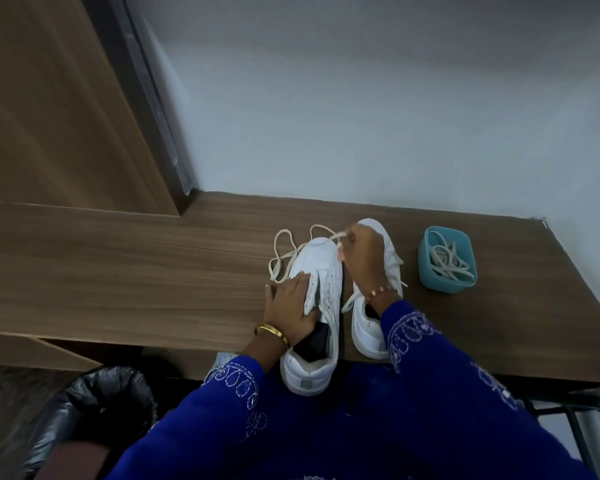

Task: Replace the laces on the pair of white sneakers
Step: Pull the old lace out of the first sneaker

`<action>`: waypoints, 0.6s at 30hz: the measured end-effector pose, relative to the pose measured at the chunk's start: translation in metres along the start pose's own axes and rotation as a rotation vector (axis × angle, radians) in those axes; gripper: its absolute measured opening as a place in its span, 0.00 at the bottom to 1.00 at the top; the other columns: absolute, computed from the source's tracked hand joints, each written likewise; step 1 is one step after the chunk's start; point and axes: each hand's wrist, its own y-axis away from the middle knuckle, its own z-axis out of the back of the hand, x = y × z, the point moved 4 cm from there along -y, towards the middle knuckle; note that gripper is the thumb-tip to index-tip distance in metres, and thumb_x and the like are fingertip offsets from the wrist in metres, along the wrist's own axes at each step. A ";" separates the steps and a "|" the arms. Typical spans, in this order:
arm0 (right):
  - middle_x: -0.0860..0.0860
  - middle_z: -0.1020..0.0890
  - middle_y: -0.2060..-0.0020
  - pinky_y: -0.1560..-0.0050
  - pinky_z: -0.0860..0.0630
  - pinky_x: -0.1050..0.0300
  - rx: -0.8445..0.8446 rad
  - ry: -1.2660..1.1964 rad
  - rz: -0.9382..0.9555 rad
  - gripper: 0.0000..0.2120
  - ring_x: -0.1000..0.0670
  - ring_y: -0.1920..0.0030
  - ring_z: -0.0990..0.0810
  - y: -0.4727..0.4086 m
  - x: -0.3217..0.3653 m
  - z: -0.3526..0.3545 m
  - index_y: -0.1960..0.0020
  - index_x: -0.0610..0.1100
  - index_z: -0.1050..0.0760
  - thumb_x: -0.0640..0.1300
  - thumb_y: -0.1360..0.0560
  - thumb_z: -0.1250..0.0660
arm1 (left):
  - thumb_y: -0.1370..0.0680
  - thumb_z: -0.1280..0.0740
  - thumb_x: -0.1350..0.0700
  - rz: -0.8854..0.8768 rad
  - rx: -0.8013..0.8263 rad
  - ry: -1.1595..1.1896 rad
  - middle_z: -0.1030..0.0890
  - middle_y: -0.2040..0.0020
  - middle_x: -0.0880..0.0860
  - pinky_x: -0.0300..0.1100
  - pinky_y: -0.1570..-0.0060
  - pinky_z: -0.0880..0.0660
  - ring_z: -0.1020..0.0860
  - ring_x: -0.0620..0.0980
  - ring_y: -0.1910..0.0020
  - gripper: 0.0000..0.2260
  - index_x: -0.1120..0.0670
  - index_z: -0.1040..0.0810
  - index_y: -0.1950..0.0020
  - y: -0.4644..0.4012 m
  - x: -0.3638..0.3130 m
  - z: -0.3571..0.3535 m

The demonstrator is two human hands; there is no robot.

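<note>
Two white sneakers stand side by side on the wooden desk [153, 271], toes pointing away from me. The left sneaker [321, 271] has empty eyelets and its heel hangs over the desk's front edge. My left hand [291, 306] grips its left side near the tongue. My right hand [362, 258] pinches a cream lace [288, 252] above that sneaker's toe; the lace trails in loops on the desk to the left. The right sneaker [368, 327] lies partly under my right forearm and still carries a lace.
A teal plastic tub [430, 268] holding more cream laces stands right of the sneakers. A bin lined with a black bag [94, 403] sits below the desk at left. A wooden panel [49, 98] rises at the back left, a white wall behind.
</note>
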 end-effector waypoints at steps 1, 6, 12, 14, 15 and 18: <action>0.39 0.20 0.66 0.62 0.22 0.49 -0.014 -0.037 0.012 0.08 0.44 0.65 0.21 -0.009 0.006 0.006 0.62 0.32 0.24 0.33 0.25 0.38 | 0.39 0.58 0.37 -0.002 0.003 0.000 0.41 0.25 0.51 0.58 0.29 0.49 0.43 0.50 0.27 0.43 0.51 0.45 0.25 0.000 0.000 0.001; 0.37 0.18 0.64 0.66 0.20 0.47 0.103 -0.183 -0.010 0.05 0.49 0.72 0.20 -0.026 0.027 0.021 0.59 0.31 0.23 0.32 0.26 0.35 | 0.35 0.54 0.39 -0.012 0.006 -0.006 0.41 0.25 0.51 0.58 0.29 0.49 0.42 0.49 0.27 0.39 0.52 0.45 0.25 0.001 -0.001 0.001; 0.40 0.19 0.55 0.63 0.21 0.62 0.349 -0.241 -0.198 0.12 0.45 0.60 0.18 0.006 0.007 0.000 0.46 0.32 0.24 0.33 0.29 0.31 | 0.35 0.52 0.40 -0.008 0.005 0.021 0.41 0.25 0.52 0.57 0.29 0.48 0.42 0.51 0.27 0.39 0.52 0.45 0.25 0.002 -0.001 0.002; 0.42 0.19 0.61 0.54 0.22 0.54 0.358 -0.152 -0.162 0.12 0.42 0.57 0.17 0.014 0.003 0.000 0.46 0.33 0.23 0.35 0.28 0.31 | 0.38 0.56 0.38 -0.016 -0.002 0.047 0.40 0.26 0.53 0.56 0.30 0.45 0.41 0.52 0.27 0.43 0.54 0.44 0.25 0.001 0.001 0.002; 0.43 0.20 0.62 0.52 0.23 0.53 0.344 -0.105 -0.148 0.10 0.42 0.57 0.18 0.018 0.000 0.000 0.48 0.33 0.23 0.36 0.28 0.31 | 0.39 0.56 0.38 -0.025 -0.010 0.080 0.39 0.26 0.55 0.55 0.30 0.44 0.40 0.54 0.28 0.43 0.55 0.43 0.25 0.000 0.001 0.001; 0.41 0.18 0.56 0.56 0.30 0.61 0.304 0.007 -0.137 0.11 0.48 0.57 0.22 0.034 -0.010 0.000 0.46 0.35 0.22 0.37 0.27 0.35 | 0.34 0.49 0.41 -0.061 -0.006 0.195 0.37 0.28 0.60 0.45 0.29 0.44 0.38 0.57 0.29 0.39 0.61 0.41 0.27 0.000 -0.001 0.002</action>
